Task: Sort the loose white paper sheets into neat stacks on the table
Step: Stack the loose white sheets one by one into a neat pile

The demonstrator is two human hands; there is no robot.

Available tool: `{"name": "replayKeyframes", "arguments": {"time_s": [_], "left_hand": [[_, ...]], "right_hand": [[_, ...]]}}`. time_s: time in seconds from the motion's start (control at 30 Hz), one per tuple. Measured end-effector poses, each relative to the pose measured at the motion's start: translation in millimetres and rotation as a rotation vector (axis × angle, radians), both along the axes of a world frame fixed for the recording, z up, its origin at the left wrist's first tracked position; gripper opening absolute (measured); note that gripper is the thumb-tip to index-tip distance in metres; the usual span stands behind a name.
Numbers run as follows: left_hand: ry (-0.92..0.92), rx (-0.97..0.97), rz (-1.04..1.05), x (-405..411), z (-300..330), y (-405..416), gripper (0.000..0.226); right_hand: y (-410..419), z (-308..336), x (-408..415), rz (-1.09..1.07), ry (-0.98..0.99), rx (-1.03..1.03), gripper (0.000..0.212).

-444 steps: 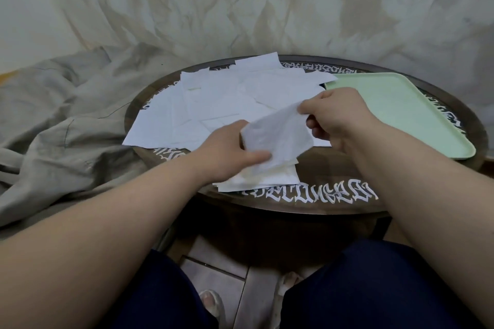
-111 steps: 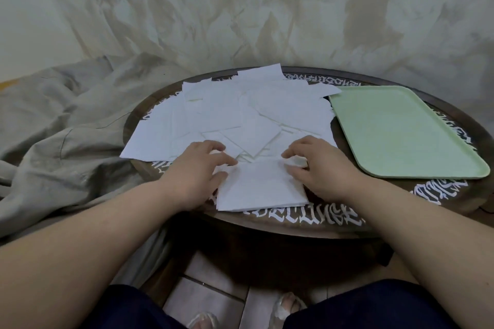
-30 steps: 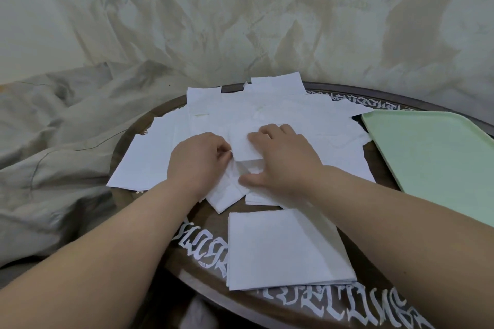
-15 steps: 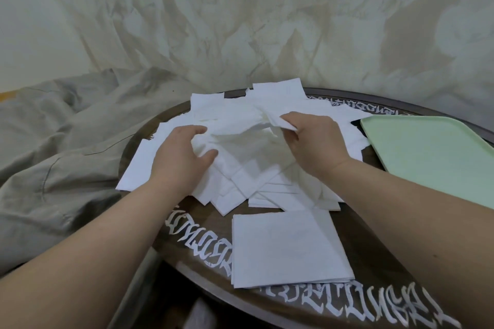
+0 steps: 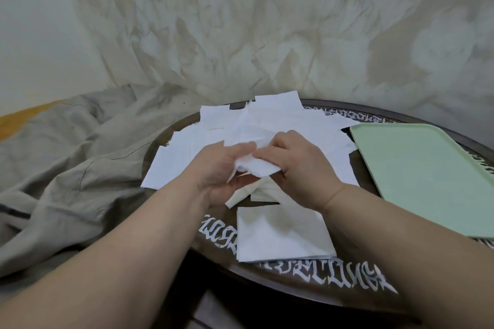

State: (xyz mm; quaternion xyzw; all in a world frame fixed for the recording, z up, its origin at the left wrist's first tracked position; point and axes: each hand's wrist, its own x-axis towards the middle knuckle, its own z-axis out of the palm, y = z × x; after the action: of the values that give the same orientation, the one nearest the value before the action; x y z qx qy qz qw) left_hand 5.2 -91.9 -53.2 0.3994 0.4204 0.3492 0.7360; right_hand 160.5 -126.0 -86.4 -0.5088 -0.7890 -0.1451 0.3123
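Loose white paper sheets (image 5: 302,125) lie spread over the far half of a round dark table (image 5: 307,286). A neat stack of sheets (image 5: 280,235) rests near the table's front edge. Above the gap between pile and stack, my left hand (image 5: 219,171) and my right hand (image 5: 299,165) together grip a bunch of white sheets (image 5: 254,152), lifted off the pile and crumpled between the fingers. The lower corners of the bunch hang down toward the stack.
A pale green tray (image 5: 422,173) lies on the right side of the table. Grey cloth (image 5: 69,157) is heaped to the left, touching the table's edge. A patterned wall stands close behind. White lettering runs along the table's rim.
Both hands have drawn together and lifted a bunch of sheets off the loose pile, toward me. Half a second ago they were apart, gathering sheets on the pile.
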Motion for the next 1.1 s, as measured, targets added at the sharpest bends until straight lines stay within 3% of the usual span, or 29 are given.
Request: {"name": "replayKeyframes", "arguments": {"time_s": [0.03,0.13,0.17,0.3,0.4,0.7,0.87,1.1], "left_hand": [[0.0,0.004,0.021,-0.7,-1.0,-4.6,0.013],[-0.054,0.009,0.094,-11.3,0.4,-12.3,0.02],[-0.058,0.026,0.097,-16.2,1.2,-13.2,0.023],[-0.085,0.093,0.054,-33.1,1.9,-16.7,0.035],[-0.115,0.117,0.056,-38.7,-3.3,-23.7,0.035],[-0.02,0.154,0.058,-43.4,-26.2,-21.6,0.032],[0.061,0.163,0.021,-43.0,-34.3,-18.8,0.029],[-0.008,0.171,0.08,-44.1,-35.8,-20.6,0.021]], "right_hand": [[-5.4,1.5,-1.1,0.007,-0.003,-0.031,0.034],[-27.1,13.4,-6.1,-0.015,0.162,-0.221,0.048],[-34.3,17.6,-5.9,-0.05,0.275,-0.278,0.048],[-44.8,28.5,4.9,-0.206,0.99,-0.323,0.014],[-47.0,20.1,6.5,-0.257,1.213,-0.352,0.012],[-51.2,-2.5,3.4,-0.118,1.319,-0.605,0.047],[-52.4,-2.4,2.7,-0.108,1.103,-0.509,0.024],[-57.0,-3.6,9.8,-0.105,1.199,-0.482,0.01]]}}
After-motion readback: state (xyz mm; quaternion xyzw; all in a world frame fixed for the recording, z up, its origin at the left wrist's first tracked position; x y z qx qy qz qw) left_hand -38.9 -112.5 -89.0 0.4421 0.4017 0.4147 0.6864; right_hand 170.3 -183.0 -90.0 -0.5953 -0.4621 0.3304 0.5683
